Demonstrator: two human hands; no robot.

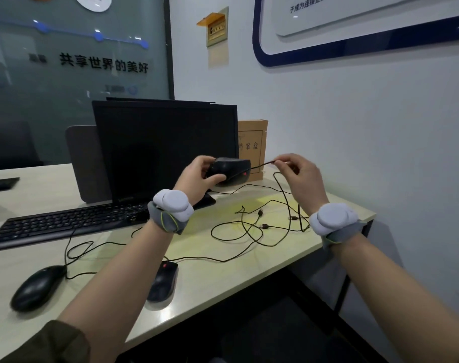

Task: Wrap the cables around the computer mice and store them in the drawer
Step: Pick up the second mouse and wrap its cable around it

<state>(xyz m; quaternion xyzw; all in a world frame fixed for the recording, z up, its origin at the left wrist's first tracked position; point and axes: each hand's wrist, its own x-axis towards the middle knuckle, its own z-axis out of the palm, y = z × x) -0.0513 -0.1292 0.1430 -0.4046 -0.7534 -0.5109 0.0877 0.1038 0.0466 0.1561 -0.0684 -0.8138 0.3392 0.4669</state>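
Black mouse [229,171], raised above the far desk [296,247]: gripped by left hand [197,176]. Right hand [300,174]: fingers pinch its cable [259,165], drawn taut. Step: wrapping, first mouse. Next: wind cable round body. Two mice [37,286] wait near left.

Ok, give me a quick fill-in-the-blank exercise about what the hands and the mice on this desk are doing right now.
1. The left hand grips a black ____ above the desk.
2. The right hand pinches that mouse's ____, stretched taut.
3. ____ other mice lie on the desk: a rounded mouse and a red-wheeled mouse.
4. The computer monitor screen is ____.

Missing words: mouse; cable; two; dark
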